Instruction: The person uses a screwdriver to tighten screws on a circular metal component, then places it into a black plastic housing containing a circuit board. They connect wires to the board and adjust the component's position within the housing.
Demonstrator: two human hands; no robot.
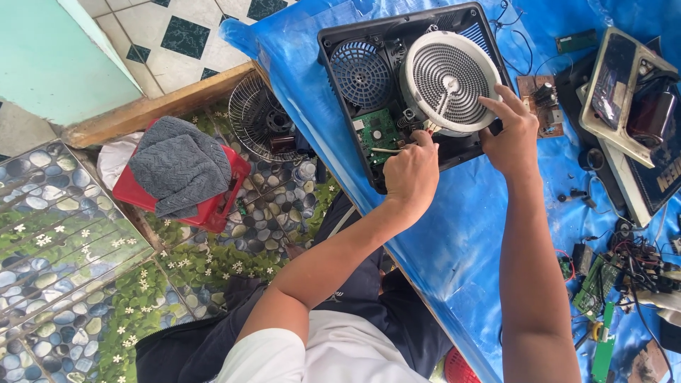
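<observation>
The opened black cooker housing (340, 53) lies on the blue-covered counter (454, 241), and everything is worth placing from it. Inside its right half sits the round white heating coil (454, 81); to the coil's left is the black fan grille (362, 74), and below that a small green circuit board (377, 133). The right hand (512, 135) rests spread on the coil's lower right rim, fingers loose, steadying rather than clamping it. The left hand (413, 170) is curled at the coil's lower edge, fingertips pinched where the wires (418, 128) meet the board; what it grips I cannot tell. It looks like the wiring stage, calling for fine, careful fingertip work. Right of the housing lie loose boards and another dismantled appliance (628, 92).
</observation>
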